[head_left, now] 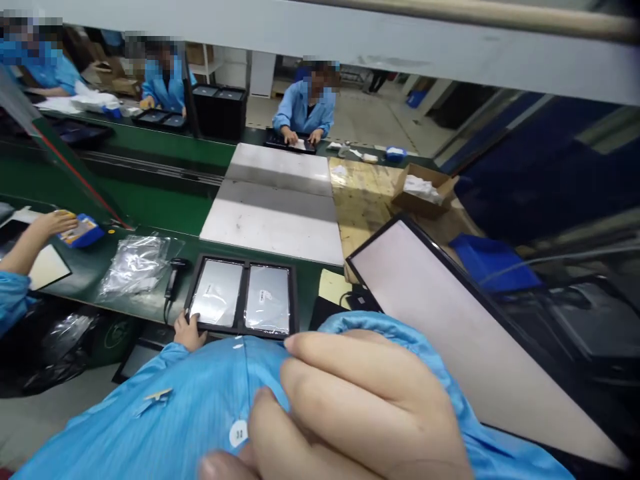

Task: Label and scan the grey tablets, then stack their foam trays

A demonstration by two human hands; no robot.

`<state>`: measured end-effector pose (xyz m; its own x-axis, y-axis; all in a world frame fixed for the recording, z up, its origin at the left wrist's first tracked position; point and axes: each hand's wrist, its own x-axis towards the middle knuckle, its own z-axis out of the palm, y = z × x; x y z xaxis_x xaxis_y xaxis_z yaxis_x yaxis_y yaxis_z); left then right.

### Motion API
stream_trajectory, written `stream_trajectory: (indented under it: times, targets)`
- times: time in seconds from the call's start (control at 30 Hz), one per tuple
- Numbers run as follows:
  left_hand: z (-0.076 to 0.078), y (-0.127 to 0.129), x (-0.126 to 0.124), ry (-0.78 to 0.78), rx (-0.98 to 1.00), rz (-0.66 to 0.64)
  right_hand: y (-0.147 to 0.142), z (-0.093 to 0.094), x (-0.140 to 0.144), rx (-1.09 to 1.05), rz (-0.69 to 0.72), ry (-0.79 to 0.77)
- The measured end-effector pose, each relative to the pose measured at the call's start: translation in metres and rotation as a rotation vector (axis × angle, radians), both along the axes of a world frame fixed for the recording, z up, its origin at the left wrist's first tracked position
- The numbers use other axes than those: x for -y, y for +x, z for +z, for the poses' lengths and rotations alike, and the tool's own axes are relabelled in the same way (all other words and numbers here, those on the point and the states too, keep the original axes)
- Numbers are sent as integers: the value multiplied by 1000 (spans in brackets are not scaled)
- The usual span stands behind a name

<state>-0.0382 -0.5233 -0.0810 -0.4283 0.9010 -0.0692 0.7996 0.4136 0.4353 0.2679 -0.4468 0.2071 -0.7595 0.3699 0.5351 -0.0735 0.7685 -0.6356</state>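
Observation:
A black two-compartment tray [242, 293] lies at the front edge of the green bench. Each compartment holds a flat silvery panel, the left panel [218, 293] and the right panel [267, 299], both under clear film with a small label. My left hand [189, 332] grips the tray's near left corner, fingers bent over the rim. Close to the camera, my right hand [365, 407] is raised in front of my blue smock, its fingers loosely bent and partly apart. I see nothing held in it. Part of that hand is cut off by the lower frame edge.
A handheld scanner [175, 280] and clear plastic bags [137, 263] lie left of the tray. A large tilted screen [470, 333] stands on the right. Beyond are a white board [280, 213] and cardboard box [423, 190]. A co-worker's hand [53, 223] touches a blue bin [83, 231].

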Motion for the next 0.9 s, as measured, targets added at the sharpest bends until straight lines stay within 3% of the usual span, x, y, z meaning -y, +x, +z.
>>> stream_trajectory:
  times: [0.1, 0.17, 0.27, 0.33, 0.37, 0.43, 0.5, 0.63, 0.77, 0.9]
  targets:
    - [-17, -1, 4, -131, -31, 124, -29, -39, -36, -80, 78, 112]
    - [-23, 2, 3, -217, -9, 157, -57, -79, -67, -13, 69, 115]
    - [-22, 7, 3, -272, 46, 191, -75, -163, -100, 335, -270, -3]
    - [-20, 11, 6, -248, 75, 187, -60, -227, -105, 631, -607, -106]
    - [-19, 12, 8, -232, 81, 184, -45, -257, -103, 755, -702, -146]
    - [-18, 14, 11, -214, 80, 174, -11, -305, -94, 873, -751, -145]
    - [-18, 15, 11, -224, 68, 156, 14, -337, -84, 891, -770, -131]
    - [-15, 10, 0, -281, 25, 113, 19, -361, -81, 867, -803, -130]
    - [-14, -4, -15, -314, -20, 84, 6, -360, -93, 801, -823, -129]
    - [-27, -20, -20, -278, -47, 58, 0, -355, -98, 724, -851, -131]
